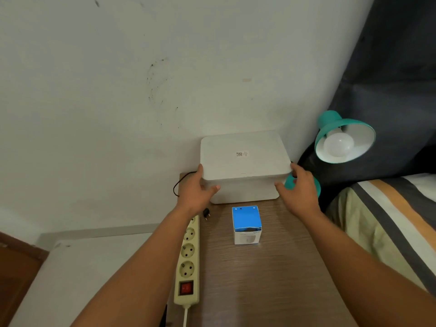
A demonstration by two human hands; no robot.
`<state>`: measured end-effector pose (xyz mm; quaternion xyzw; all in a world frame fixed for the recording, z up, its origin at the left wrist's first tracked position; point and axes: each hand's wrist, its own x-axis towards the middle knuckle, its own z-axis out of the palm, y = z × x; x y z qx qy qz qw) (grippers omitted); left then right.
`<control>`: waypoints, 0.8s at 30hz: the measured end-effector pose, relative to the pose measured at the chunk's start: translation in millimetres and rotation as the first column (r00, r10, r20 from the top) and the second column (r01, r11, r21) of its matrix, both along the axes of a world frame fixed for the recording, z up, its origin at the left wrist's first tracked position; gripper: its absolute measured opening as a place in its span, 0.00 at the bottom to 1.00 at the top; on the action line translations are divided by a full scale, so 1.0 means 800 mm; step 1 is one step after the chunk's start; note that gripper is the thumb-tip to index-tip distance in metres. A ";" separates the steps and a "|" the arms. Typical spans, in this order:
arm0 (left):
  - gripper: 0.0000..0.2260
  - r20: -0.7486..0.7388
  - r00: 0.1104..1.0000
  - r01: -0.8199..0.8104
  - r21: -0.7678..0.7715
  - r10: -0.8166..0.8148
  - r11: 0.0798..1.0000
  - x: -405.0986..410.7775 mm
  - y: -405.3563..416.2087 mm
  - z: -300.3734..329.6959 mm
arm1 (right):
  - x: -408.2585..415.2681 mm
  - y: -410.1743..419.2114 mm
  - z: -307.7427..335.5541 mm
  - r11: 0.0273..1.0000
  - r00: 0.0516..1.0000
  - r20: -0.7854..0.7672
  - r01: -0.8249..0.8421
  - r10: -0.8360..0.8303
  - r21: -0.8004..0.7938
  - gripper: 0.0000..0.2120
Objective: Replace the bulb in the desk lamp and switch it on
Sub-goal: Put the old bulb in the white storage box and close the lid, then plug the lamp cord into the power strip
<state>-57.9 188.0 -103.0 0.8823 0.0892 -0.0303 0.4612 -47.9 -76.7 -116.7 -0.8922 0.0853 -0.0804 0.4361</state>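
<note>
A teal desk lamp [330,128] stands at the right rear of the wooden table [271,267], its shade turned toward me with a white bulb [338,144] in the socket. Its teal base [316,185] is partly hidden behind my right hand [299,192]. A large white foam box [244,161] sits against the wall. My left hand [199,192] grips its left front corner; my right hand is open with its fingers at the right front corner. A small blue and white bulb carton [247,224] stands upright in front of the foam box.
A cream power strip [188,258] with a red switch lies along the table's left edge; the lamp's black plug [206,213] lies loose beside it. A black cord [179,185] hangs at the back left. A striped bed [389,220] adjoins the right side.
</note>
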 end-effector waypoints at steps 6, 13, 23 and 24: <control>0.31 0.020 0.999 -0.027 0.038 0.026 0.999 -0.004 -0.003 0.006 | -0.080 0.025 -0.047 0.951 0.927 -0.237 -0.252 0.290 0.180 0.41; 0.26 0.061 0.995 -0.077 0.025 0.075 0.997 0.000 0.000 -0.003 | -0.086 0.037 -0.071 0.907 0.868 -0.277 -0.362 0.412 0.215 0.54; 0.26 0.098 0.988 -0.119 -0.007 0.119 0.993 0.007 0.002 -0.014 | -0.073 0.052 -0.081 0.912 0.910 -0.232 -0.266 0.345 0.312 0.46; 0.26 0.099 0.987 -0.124 -0.003 0.123 0.992 0.008 0.003 -0.016 | -0.071 0.054 -0.081 0.916 0.918 -0.222 -0.252 0.328 0.313 0.45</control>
